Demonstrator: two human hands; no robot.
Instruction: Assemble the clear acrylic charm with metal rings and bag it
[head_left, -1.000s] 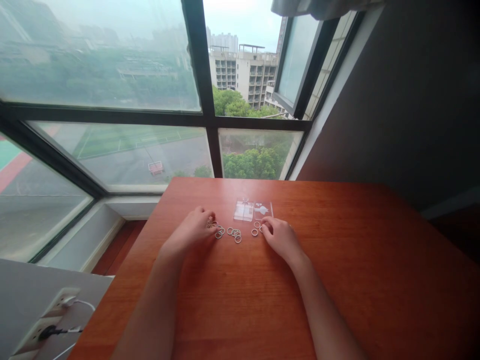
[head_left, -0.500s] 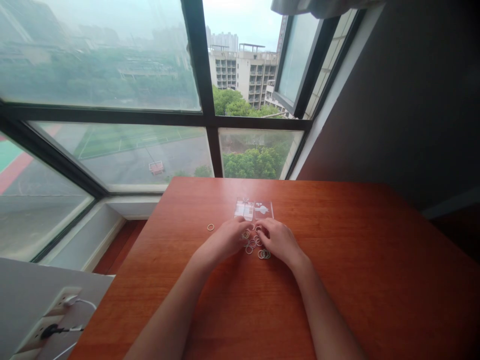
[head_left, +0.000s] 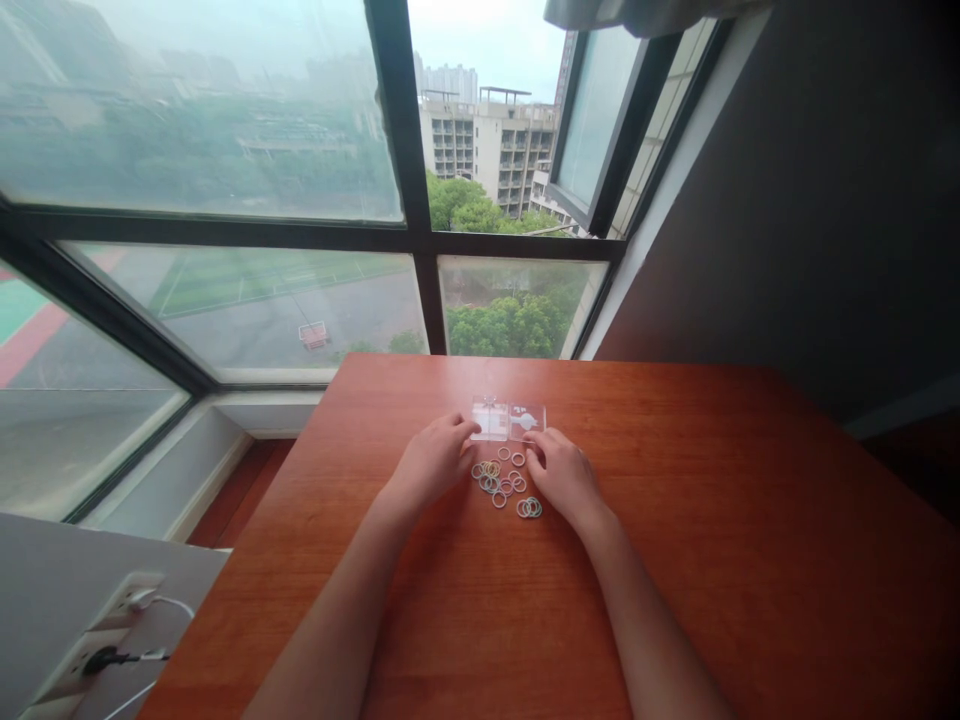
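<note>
Small pale rings, looking like hair ties (head_left: pixel 490 483), lie in a loose cluster on the brown table (head_left: pixel 720 520). Behind them stands a clear plastic box (head_left: pixel 490 424), its flat see-through lid (head_left: pixel 527 420) spread out to the right. My left hand (head_left: pixel 435 458) hovers beside the box's left edge, thumb and fingers apart, nothing visible in it. At the lid's near right corner, my right hand (head_left: pixel 564 472) has its fingertips by the edge, thumb apart from them; whether they touch the lid I cannot tell. A few overlapping hair ties (head_left: pixel 529 508) lie below that hand.
Beyond the table's far edge are dark-framed windows (head_left: pixel 420 242), with one pane (head_left: pixel 592 130) swung open. A grey wall (head_left: pixel 795 200) rises on the right. Plugs and cords (head_left: pixel 105 660) are in a wall socket at lower left.
My left hand has moved left and away from the cluster, uncovering more hair ties. The lone one at the left no longer shows. My right hand has shifted slightly right, towards the lid's corner.
</note>
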